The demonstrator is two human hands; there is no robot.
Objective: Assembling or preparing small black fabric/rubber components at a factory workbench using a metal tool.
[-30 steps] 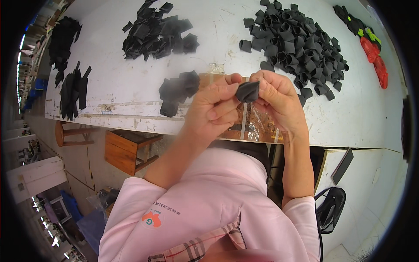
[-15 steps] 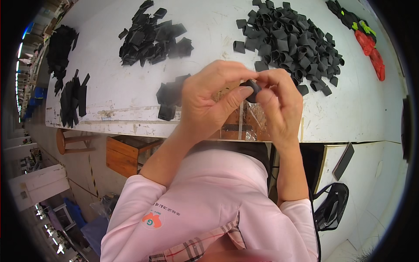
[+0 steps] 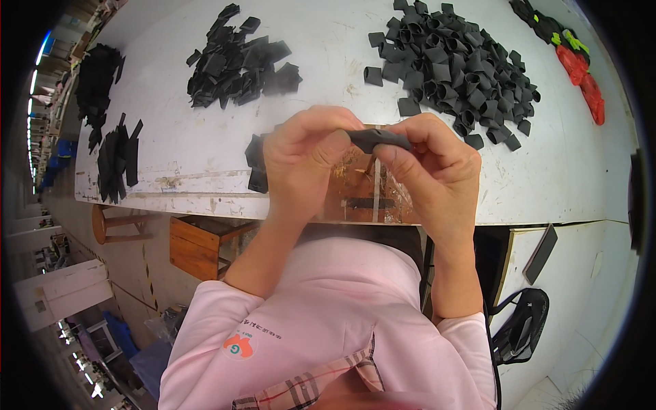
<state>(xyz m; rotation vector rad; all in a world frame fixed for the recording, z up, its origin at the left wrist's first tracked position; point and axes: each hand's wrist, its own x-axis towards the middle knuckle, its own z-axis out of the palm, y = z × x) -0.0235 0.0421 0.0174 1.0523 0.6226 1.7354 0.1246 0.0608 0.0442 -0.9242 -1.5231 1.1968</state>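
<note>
A dark grey fabric strip [image 3: 374, 139] is stretched sideways between my two hands, above the near edge of the table. My left hand [image 3: 305, 154] pinches its left end between thumb and fingers. The right end sits in the pinch of my right hand [image 3: 437, 160]. Below the strip, a brown board [image 3: 355, 184] with a pale line down it lies at the table's edge. Several flat black pieces [image 3: 257, 164] lie beside my left hand, which partly covers them. Beyond my right hand spreads a big pile of black fabric loops [image 3: 454, 72].
A heap of flat black pieces [image 3: 236, 61] lies at the far left-centre of the white table [image 3: 328, 61]. Longer black strips [image 3: 117, 160] are at the left edge. Red plastic [image 3: 581, 82] is at the far right. A wooden stool [image 3: 195, 246] and a black bag [image 3: 523, 324] stand below.
My hands have drawn apart, the left one moving left. The dark piece, curled between my fingertips before, is now pulled out lengthwise. More of the brown board shows.
</note>
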